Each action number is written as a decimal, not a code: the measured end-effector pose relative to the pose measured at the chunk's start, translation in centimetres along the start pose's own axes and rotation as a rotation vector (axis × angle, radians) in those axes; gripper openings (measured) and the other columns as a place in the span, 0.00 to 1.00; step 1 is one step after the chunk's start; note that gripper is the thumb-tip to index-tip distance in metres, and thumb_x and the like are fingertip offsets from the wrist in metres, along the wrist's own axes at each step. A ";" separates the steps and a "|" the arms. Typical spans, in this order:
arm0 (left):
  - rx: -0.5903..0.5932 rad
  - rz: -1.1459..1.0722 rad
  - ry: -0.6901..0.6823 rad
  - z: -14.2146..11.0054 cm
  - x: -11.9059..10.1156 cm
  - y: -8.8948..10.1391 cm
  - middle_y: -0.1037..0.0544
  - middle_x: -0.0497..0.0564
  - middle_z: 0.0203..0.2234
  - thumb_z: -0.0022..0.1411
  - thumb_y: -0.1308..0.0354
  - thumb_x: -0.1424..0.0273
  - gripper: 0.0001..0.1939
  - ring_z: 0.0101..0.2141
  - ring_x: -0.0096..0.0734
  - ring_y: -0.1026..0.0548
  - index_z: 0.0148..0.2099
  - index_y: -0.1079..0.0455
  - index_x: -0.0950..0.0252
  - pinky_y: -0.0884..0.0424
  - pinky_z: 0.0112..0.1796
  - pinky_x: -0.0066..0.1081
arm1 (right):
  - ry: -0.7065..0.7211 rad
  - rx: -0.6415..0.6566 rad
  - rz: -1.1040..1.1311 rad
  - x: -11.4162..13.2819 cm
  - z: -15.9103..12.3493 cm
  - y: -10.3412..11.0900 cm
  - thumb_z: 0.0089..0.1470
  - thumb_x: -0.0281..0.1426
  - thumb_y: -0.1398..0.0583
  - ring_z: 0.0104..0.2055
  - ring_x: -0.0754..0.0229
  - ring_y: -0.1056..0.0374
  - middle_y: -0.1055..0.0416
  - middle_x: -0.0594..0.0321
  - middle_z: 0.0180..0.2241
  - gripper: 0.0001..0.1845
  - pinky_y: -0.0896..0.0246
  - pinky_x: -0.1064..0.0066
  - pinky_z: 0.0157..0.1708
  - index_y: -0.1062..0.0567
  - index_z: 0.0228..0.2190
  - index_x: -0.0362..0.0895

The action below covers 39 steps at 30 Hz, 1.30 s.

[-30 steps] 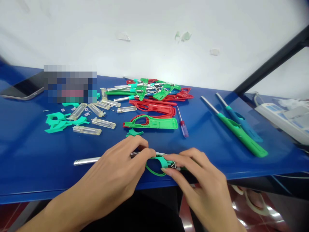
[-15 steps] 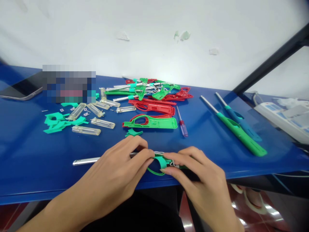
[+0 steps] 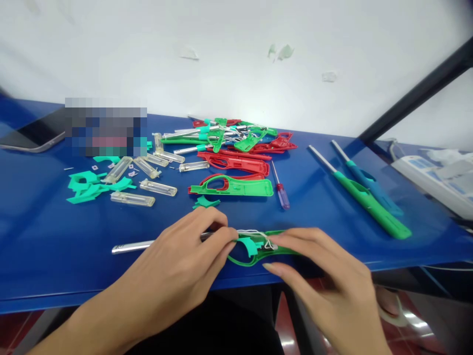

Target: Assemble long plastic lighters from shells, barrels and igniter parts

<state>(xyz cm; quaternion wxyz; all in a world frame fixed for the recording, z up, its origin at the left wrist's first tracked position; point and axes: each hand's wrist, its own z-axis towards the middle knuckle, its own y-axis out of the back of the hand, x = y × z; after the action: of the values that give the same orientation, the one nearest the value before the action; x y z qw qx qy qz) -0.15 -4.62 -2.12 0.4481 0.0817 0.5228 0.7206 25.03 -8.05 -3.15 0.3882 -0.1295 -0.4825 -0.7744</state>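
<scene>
An opened green lighter casing (image 3: 254, 259) lies near the table's front edge. Its long metal tube (image 3: 131, 246) points left. My left hand (image 3: 192, 251) is closed around the lighter where tube and casing meet, hiding that part. A teal trigger (image 3: 247, 245) sits in the casing beside my left fingertips. White wires (image 3: 254, 232) run along the casing's upper edge and loop down at the right. The index finger of my right hand (image 3: 325, 271) touches the casing by the wire loop. My right thumb stands apart, below the casing's lower edge.
Behind lie green and red casing halves (image 3: 236, 187), a screwdriver (image 3: 282, 195), clear fuel tanks (image 3: 133, 198) and loose teal triggers (image 3: 84, 187). Lighter parts (image 3: 221, 135) are piled by the wall. Two whole lighters (image 3: 369, 207) and a white power strip (image 3: 436, 182) are at right.
My right hand has moved right, its thumb and index finger coming off the teal trigger and spreading apart. More of the green casing and white wires shows. My left hand has stayed put.
</scene>
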 end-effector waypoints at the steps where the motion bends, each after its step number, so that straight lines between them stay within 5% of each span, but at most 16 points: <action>1: -0.001 0.001 0.000 0.0 0.0 0.0 0.21 0.57 0.44 0.81 0.54 0.74 0.17 0.44 0.42 0.22 0.49 0.22 0.65 0.20 0.44 0.44 | -0.009 0.001 -0.005 -0.1 0.0 0.1 0.62 0.32 0.29 0.45 0.62 0.19 0.17 0.67 0.44 0.10 0.24 0.73 0.48 0.16 0.46 0.52; 14: 0.024 0.049 -0.011 -0.5 0.1 -0.4 0.21 0.56 0.47 0.80 0.52 0.74 0.14 0.46 0.45 0.23 0.57 0.27 0.63 0.22 0.46 0.47 | -0.004 -0.003 0.049 -0.7 0.1 -0.1 0.66 0.26 0.34 0.43 0.57 0.17 0.13 0.68 0.40 0.10 0.21 0.66 0.45 0.16 0.43 0.53; 19: 0.016 0.068 -0.049 -0.5 0.3 -0.3 0.23 0.58 0.50 0.76 0.52 0.81 0.19 0.45 0.43 0.23 0.61 0.29 0.63 0.21 0.46 0.46 | 0.007 0.010 0.060 -0.9 0.0 -0.1 0.66 0.25 0.34 0.43 0.59 0.18 0.14 0.69 0.40 0.10 0.23 0.66 0.46 0.16 0.44 0.53; 39: 0.011 0.072 -0.158 0.0 0.3 0.2 0.26 0.55 0.39 0.76 0.56 0.86 0.21 0.42 0.37 0.32 0.57 0.25 0.69 0.26 0.42 0.36 | 0.046 0.034 0.096 -0.9 0.1 -0.2 0.67 0.21 0.36 0.43 0.61 0.18 0.14 0.70 0.39 0.13 0.24 0.67 0.45 0.18 0.42 0.52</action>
<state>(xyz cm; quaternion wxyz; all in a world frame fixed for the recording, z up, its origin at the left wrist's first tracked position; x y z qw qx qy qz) -0.42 -4.45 -2.11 0.4612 0.1595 0.4867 0.7245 25.49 -7.51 -3.73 0.4382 -0.1282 -0.4796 -0.7494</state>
